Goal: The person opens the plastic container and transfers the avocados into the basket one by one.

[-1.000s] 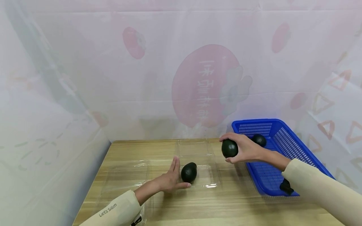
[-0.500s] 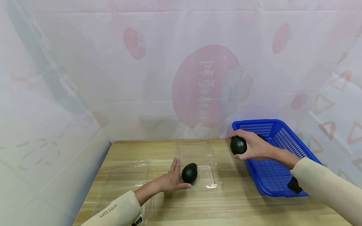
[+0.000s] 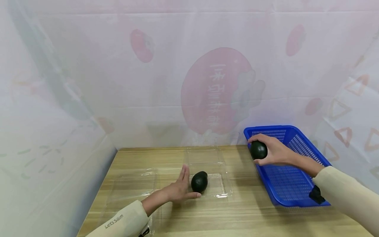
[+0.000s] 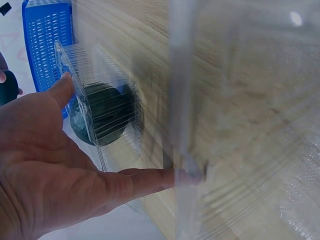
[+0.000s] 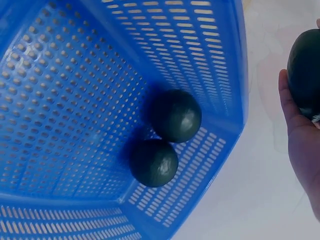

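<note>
My right hand [image 3: 275, 152] grips a dark green avocado [image 3: 259, 150] over the left rim of the blue plastic basket [image 3: 291, 184]. Two more avocados lie in the basket's corner in the right wrist view, a farther one [image 5: 175, 116] and a nearer one [image 5: 154, 163]. At mid-table, one avocado [image 3: 199, 182] sits in a clear plastic clamshell box [image 3: 224, 187], whose lid is folded back. My left hand [image 3: 177, 190] rests against the left side of this box, thumb and fingers spread and straight; the left wrist view shows the fingertips at its rim.
A second clear plastic box [image 3: 133, 184] stands to the left, partly behind the left forearm. Under everything is a wooden table [image 3: 204, 217]. A printed cloth [image 3: 165, 98] hangs close behind the table.
My right hand has moved right with the avocado, from above the table to the basket's left rim. My left hand and the box beside it have stayed nearly where they were.
</note>
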### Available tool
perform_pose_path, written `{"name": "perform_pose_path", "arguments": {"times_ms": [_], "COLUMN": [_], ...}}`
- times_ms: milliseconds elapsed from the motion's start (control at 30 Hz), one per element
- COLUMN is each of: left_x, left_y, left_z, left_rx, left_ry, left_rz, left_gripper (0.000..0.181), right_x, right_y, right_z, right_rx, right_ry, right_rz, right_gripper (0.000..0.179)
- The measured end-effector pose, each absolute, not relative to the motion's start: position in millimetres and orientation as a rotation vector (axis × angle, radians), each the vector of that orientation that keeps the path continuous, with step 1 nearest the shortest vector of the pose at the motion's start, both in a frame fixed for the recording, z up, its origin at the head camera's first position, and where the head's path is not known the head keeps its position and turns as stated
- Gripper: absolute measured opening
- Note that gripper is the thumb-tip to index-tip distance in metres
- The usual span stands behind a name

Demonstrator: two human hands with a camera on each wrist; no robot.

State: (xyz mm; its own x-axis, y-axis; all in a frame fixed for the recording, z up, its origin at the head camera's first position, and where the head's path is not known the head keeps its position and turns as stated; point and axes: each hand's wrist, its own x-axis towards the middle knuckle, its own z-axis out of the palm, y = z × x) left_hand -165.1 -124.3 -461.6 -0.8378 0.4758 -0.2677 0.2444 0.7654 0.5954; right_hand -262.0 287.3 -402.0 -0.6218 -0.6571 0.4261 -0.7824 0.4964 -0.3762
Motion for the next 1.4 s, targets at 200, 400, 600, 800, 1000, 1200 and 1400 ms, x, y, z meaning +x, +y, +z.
{"name": "perform_pose_path", "arguments": {"times_ms": [200, 400, 600, 800, 1000, 1200, 1400], "left_x": [-165, -165, -164, -163, -163, -162, -161], "left_y": [-123, -123, -123, -123, -123, -124, -124], "left_z": [-462, -460, -460, -460, -459, -459, -458], "left_rx": [0.549, 0.546, 0.547, 0.547, 0.545, 0.543, 0.546], "left_ry": [2.552, 2.553, 2.549, 2.549, 2.552, 2.555, 2.558], "left_rz": [0.793, 0.792, 0.806, 0.808, 0.799, 0.787, 0.789], "left_gripper": [0.117, 0.118, 0.118, 0.118, 0.117, 0.117, 0.117], "right_x": [-261, -262, -263, -264, -268, -272, -276], "right_y": [300, 314, 325, 336, 347, 357, 366], "right_z": [-401, -404, -409, -410, -414, -416, -415], "right_rx": [1.172, 1.13, 1.104, 1.054, 1.023, 0.99, 0.939], "right_ry": [-2.53, -2.529, -2.52, -2.542, -2.556, -2.576, -2.628], "right_rz": [0.768, 0.762, 0.732, 0.68, 0.639, 0.614, 0.568], "right_gripper": [0.068, 0.07, 0.071, 0.071, 0.072, 0.07, 0.07]}}
